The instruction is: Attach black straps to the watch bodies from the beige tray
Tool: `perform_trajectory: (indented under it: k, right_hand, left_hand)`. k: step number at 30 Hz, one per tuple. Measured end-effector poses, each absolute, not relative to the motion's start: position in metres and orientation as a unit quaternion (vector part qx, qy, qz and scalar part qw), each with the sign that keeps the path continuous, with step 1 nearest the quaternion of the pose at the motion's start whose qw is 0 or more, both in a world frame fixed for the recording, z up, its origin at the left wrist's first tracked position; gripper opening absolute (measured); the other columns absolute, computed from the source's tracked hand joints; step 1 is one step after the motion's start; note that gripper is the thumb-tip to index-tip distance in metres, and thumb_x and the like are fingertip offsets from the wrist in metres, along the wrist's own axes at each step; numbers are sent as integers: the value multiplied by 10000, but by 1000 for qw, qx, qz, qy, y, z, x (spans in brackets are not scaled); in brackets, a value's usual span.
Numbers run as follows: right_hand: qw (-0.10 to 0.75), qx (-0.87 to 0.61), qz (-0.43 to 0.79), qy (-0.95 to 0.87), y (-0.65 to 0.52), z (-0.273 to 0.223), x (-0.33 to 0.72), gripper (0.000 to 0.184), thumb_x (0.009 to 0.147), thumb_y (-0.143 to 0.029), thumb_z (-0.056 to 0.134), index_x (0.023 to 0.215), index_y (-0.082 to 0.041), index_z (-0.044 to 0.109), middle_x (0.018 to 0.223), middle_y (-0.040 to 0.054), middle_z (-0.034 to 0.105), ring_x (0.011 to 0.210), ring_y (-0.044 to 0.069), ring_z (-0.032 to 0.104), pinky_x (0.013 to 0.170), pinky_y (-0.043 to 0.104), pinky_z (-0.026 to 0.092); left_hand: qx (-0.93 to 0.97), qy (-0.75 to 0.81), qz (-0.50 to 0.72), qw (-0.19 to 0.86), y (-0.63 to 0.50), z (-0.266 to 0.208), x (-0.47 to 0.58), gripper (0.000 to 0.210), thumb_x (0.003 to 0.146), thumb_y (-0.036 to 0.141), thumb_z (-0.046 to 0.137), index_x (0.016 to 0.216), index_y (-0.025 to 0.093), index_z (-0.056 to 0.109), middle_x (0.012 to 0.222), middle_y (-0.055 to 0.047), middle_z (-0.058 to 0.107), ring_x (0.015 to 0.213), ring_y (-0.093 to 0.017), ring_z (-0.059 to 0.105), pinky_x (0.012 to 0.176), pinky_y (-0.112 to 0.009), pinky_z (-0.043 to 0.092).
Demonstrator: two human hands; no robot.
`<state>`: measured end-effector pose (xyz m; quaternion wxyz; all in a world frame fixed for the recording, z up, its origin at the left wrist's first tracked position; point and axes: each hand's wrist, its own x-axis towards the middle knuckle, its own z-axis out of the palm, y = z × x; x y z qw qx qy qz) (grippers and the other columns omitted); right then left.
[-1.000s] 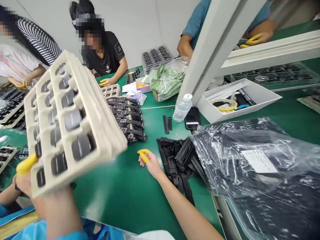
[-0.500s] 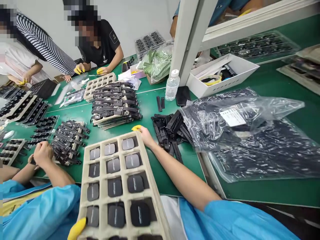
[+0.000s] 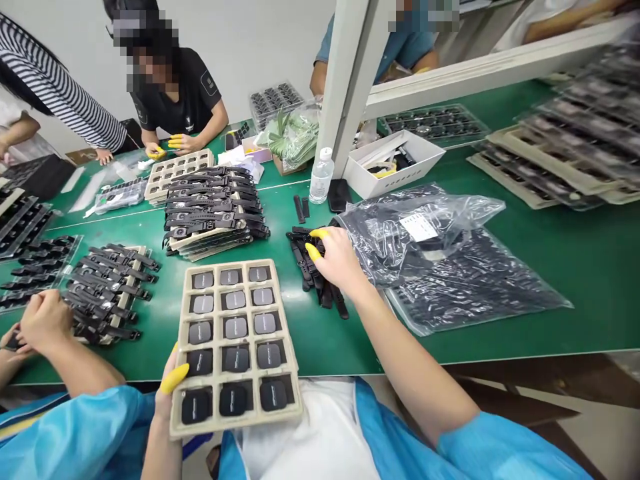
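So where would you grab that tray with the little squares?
Probably by the tray's right rim, coming from the right: that long edge is free, while the left hand holds the opposite side. I'd keep it level, because the squares sit uncovered.

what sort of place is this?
Probably a watch assembly workshop: a compartment tray of dark square pieces, loose black straps, and stacked strapped watches, apparently smartwatches, on a green workbench.
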<state>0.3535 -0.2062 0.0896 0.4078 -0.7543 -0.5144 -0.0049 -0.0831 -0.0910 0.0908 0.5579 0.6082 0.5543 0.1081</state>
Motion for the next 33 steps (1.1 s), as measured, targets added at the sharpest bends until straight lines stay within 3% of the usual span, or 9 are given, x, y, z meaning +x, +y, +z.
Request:
perform_trajectory:
  k: [6, 12, 16, 20, 22, 25, 29, 31, 33]
  right_hand:
    - [222, -830, -49, -510, -175, 70, 363, 262, 914, -251, 581, 1091, -117, 720, 1205, 234, 626, 1170, 406, 500, 923, 535, 438]
    - [263, -826, -46, -496, -175, 59, 362, 223, 917, -199, 559, 1009, -167, 759, 1239, 203, 657, 1216, 388, 516, 981, 546, 410]
    - [352, -801, -42, -482, -180, 69, 360, 231, 951, -201, 516, 1035, -198, 731, 1260, 155, 696, 1352, 381, 470, 1119, 600, 320]
    - [497, -753, -38, -429, -182, 94, 343, 237, 1026, -285, 457, 1084, -229, 680, 1270, 137, 697, 1412, 346, 465, 1192, 622, 249]
    - [597, -693, 24, -403, -180, 105, 330, 218, 1047, -368, 468, 1094, -235, 634, 1179, 131, 708, 1282, 311, 593, 1119, 553, 398]
    - [723, -571, 177, -346, -173, 106, 309, 239, 1036, -487, 511, 1061, -252, 546, 843, 25, 672, 862, 214, 698, 852, 396, 553]
    - [766, -462, 376, -243, -168, 86, 294, 343, 950, -584, 601, 952, -256, 500, 654, -78, 505, 455, 93, 430, 467, 238, 381]
    - [764, -426, 442, -197, -169, 76, 294, 372, 901, -585, 644, 899, -251, 479, 629, -91, 490, 415, 74, 348, 407, 214, 282]
    - [764, -404, 467, -187, -172, 73, 297, 356, 892, -553, 658, 888, -240, 487, 642, -77, 541, 440, 82, 401, 410, 210, 307]
  left_hand:
    - [606, 567, 173, 530, -113, 73, -82, 699, 777, 705, 678, 1362, 332, 601, 1456, -63, 618, 1461, -406, 468, 1185, -544, 459]
    - [647, 601, 111, 456, -107, 115, -100, 984, 737, 610, 771, 1556, 332, 302, 1489, -134, 573, 1409, -382, 535, 1147, -586, 479]
    - [712, 545, 197, 398, -93, 156, -60, 667, 815, 582, 706, 1423, 389, 510, 1445, -65, 611, 1374, -350, 561, 1143, -538, 490]
    - [859, 367, 126, 334, -76, 165, 41, 373, 921, 460, 625, 1275, 355, 680, 1359, -83, 659, 1283, -343, 594, 1125, -517, 478]
    - [926, 279, 66, 243, -66, 155, 90, 346, 971, 386, 535, 1260, 285, 695, 1313, -136, 661, 1257, -353, 577, 1085, -536, 488]
    - [975, 200, -42, 82, -54, 139, 139, 309, 955, 237, 497, 1153, 180, 727, 1150, -207, 679, 1135, -379, 580, 940, -548, 521]
    - [980, 161, -106, -52, -47, 132, 163, 226, 907, 117, 499, 961, 156, 715, 982, -211, 667, 1033, -360, 599, 790, -480, 513]
    - [980, 159, -109, -56, -43, 135, 163, 195, 916, 114, 496, 916, 160, 686, 957, -187, 662, 1022, -335, 608, 801, -447, 514]
    - [980, 173, -98, -8, -38, 140, 160, 155, 956, 174, 502, 922, 165, 652, 954, -151, 664, 997, -308, 625, 823, -422, 524]
